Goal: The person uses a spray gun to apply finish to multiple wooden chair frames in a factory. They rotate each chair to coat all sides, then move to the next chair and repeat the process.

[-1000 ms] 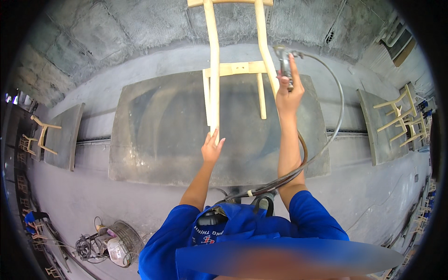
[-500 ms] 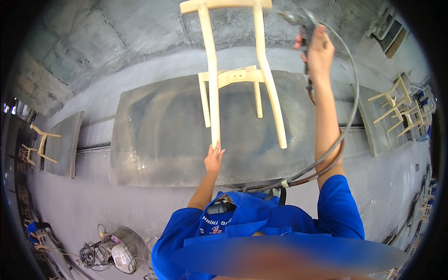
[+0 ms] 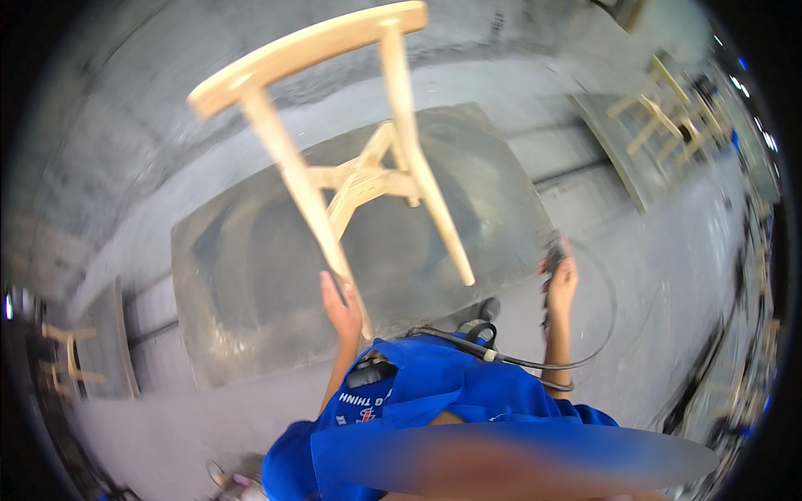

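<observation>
I see the left hand (image 3: 342, 314) loosely around the chair frame (image 3: 363, 189). My right hand (image 3: 564, 282) clasps a spray gun (image 3: 554, 255).

A head-worn fisheye camera looks down from near above, taking in both hands (image 3: 341, 312).

The spray gun (image 3: 553, 257) is blurred; the far-left chairs (image 3: 72, 336) are too indistinct to count.

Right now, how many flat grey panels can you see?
3: a large panel in the middle, partly covered by the chair frame; a left panel; and a right panel. Others may be hidden near the dark rim.
</observation>
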